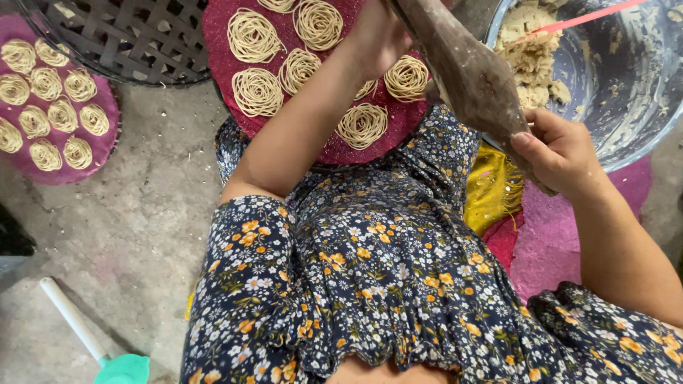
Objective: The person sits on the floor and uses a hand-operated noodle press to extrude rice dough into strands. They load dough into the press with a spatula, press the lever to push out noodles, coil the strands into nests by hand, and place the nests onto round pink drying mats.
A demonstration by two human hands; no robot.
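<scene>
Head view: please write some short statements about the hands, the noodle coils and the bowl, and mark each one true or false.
1. The right hand grips the end of the wooden press. True.
2. The noodle coils lie on a green mat. False: the round mat is dark red.
3. The metal bowl holds dough. True.
4. The left hand rests on the floor. False: it is raised over the mat, at the press.
</scene>
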